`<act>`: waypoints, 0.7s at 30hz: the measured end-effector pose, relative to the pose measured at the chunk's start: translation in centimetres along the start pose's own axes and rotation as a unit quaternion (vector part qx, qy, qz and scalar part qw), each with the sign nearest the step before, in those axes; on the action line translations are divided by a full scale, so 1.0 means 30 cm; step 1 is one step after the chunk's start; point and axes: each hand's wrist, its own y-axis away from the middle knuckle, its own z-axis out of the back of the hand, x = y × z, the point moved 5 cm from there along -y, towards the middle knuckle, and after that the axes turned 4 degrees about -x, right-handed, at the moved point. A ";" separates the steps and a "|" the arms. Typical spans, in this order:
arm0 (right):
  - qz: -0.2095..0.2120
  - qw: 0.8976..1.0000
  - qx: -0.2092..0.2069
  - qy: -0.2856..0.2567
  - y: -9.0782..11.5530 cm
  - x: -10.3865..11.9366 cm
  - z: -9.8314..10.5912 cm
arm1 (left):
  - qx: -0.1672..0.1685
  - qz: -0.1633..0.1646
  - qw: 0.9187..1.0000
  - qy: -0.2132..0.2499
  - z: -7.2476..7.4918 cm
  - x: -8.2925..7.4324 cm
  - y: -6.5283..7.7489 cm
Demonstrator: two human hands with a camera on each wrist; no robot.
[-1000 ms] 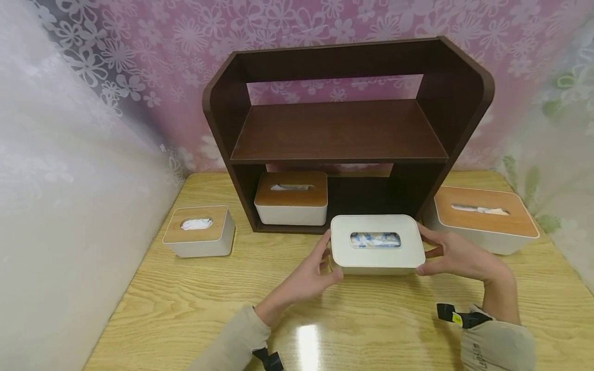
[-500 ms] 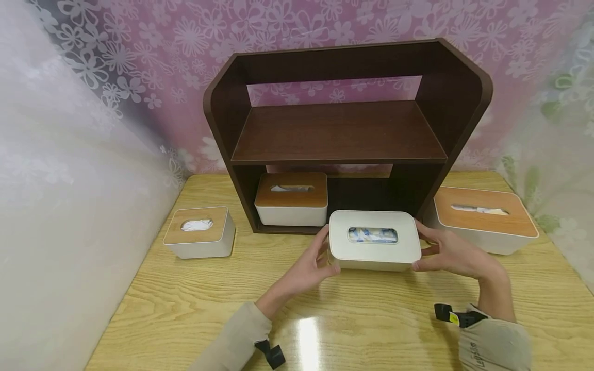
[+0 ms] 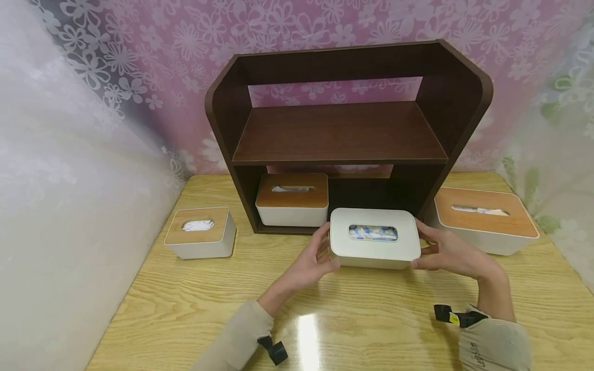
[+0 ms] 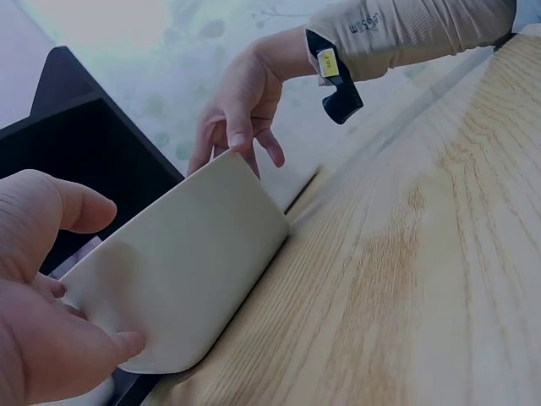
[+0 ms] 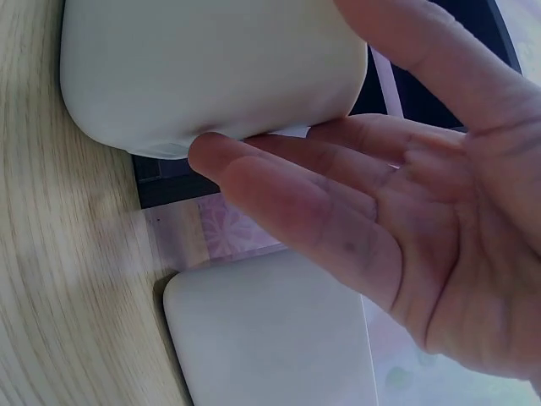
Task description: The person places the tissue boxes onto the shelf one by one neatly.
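Here, hands (image 3: 307, 264) (image 3: 452, 252) grip a white box (image 3: 375, 251), blue-patterned contents (image 3: 373, 233) showing.

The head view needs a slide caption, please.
Left hand and right hand hold a white-lidded box at a dark shelf.

Looking down from the near side toward the far shelf (image 3: 341, 131) in head view; close, facing right, from left wrist; closest, facing far, from right wrist; sharing the white box (image 3: 373, 248) throughout.

Tissue box (image 3: 374, 249) between the hands (image 3: 305, 266), before the shelf (image 3: 340, 132).
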 end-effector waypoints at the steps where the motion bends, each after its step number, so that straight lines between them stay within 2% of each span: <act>1: -0.001 1.000 0.002 -0.001 -0.001 0.000 -0.001 | -0.001 0.001 1.000 0.002 0.000 0.000 0.000; 4: -0.009 1.000 0.011 -0.003 -0.001 0.000 -0.003 | -0.005 0.008 1.000 -0.010 -0.001 -0.004 0.002; 10: -0.023 1.000 0.018 0.001 -0.008 0.009 -0.006 | -0.016 0.023 0.995 -0.094 0.004 -0.017 0.015; 15: -0.034 0.999 0.024 0.007 -0.010 0.015 -0.010 | -0.015 0.030 0.997 -0.069 0.003 -0.012 0.024; 21: -0.049 0.998 0.039 -0.011 -0.001 0.007 -0.019 | -0.015 0.033 0.998 -0.057 -0.010 0.000 0.030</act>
